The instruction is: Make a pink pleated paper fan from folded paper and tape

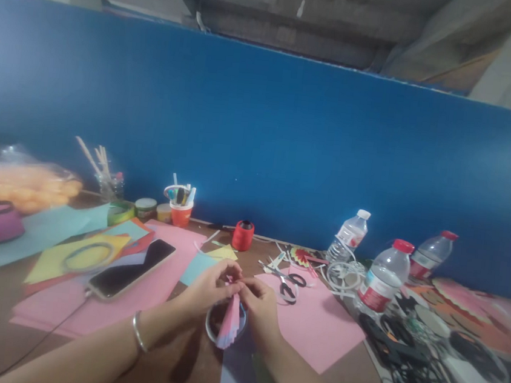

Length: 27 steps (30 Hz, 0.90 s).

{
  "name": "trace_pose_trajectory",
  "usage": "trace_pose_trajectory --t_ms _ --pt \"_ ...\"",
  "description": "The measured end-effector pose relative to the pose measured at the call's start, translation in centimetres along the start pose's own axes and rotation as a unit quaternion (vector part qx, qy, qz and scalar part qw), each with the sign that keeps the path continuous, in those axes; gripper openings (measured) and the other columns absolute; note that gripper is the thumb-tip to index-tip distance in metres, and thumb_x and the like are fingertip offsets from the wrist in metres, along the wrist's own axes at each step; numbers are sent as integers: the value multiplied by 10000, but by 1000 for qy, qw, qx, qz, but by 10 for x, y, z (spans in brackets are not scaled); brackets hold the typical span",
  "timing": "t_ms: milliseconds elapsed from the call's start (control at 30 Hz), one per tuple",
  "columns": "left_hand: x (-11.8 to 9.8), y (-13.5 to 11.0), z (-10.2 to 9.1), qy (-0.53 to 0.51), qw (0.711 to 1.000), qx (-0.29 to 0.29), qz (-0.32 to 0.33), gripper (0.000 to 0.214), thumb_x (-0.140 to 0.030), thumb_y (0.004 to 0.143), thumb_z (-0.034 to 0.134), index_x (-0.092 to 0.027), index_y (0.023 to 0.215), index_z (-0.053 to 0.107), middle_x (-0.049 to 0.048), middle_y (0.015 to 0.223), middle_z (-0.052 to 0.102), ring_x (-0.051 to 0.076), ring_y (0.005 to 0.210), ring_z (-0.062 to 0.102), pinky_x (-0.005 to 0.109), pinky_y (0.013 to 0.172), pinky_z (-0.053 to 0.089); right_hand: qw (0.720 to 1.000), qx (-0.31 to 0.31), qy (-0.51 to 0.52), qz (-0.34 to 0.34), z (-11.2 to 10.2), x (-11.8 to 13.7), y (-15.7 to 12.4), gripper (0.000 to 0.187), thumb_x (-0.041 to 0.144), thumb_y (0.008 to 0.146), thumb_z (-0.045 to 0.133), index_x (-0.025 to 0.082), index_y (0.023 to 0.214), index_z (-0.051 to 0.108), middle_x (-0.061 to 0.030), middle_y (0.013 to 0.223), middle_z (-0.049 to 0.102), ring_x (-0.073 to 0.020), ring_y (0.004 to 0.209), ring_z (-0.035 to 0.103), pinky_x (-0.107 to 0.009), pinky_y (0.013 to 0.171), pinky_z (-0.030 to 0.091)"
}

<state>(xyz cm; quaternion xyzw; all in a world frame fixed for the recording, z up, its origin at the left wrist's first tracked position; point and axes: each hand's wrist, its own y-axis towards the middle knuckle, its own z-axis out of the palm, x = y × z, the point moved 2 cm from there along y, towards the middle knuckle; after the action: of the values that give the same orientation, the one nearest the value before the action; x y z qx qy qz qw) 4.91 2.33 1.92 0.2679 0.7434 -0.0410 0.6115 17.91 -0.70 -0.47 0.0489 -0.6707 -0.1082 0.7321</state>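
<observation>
My left hand (209,287) and my right hand (261,311) meet at the middle of the table, fingers closed. Between them hangs a pleated strip of pink and pale lilac paper (229,326), pinched at its top and fanning out below. Whether a thread runs between the fingertips is too small to tell. Under the folded paper a pale ring (208,325) lies on the table, partly covered. Scissors (289,280) with black handles rest on a pink sheet (309,331) to the right. A red spool (243,236) stands behind my hands.
A phone (133,269) with a cable lies on coloured sheets at left. Behind are an orange cup of tools (181,213) and small jars (145,208). Plastic bottles (383,275) and tangled black cables (419,367) occupy the right. A blue partition (262,125) closes the back.
</observation>
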Motion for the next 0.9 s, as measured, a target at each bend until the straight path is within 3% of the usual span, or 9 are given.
trace_pose_trajectory --t_ms 167,400,700,900 --pt "2 0 0 19 1000 11 -9 188 -184 699 579 -169 880 530 25 841 588 177 819 569 301 742 438 1000 -24 -10 -8 -1 0 0 159 287 701 634 142 741 686 -64 760 664 -193 744 593 -274 679 452" --pt "-1 -1 0 35 999 15 -11 140 -145 673 567 -163 811 552 13 786 587 164 783 563 283 716 435 998 -46 36 -17 -3 -3 2 178 325 704 644 153 747 667 -48 747 652 -178 714 586 -274 648 456" --pt "-7 1 2 -71 993 55 -71 98 -121 648 568 -132 740 601 -12 675 567 113 642 528 232 621 416 993 -57 106 1 0 -2 0 180 333 693 670 157 728 656 -19 702 637 -148 661 574 -265 614 452" --pt "-7 4 2 -53 994 49 -81 97 -230 699 590 -134 694 604 -11 631 567 117 591 537 233 576 414 987 -62 146 20 3 10 -2 189 334 681 680 151 715 650 -10 660 626 -123 592 548 -245 562 432"
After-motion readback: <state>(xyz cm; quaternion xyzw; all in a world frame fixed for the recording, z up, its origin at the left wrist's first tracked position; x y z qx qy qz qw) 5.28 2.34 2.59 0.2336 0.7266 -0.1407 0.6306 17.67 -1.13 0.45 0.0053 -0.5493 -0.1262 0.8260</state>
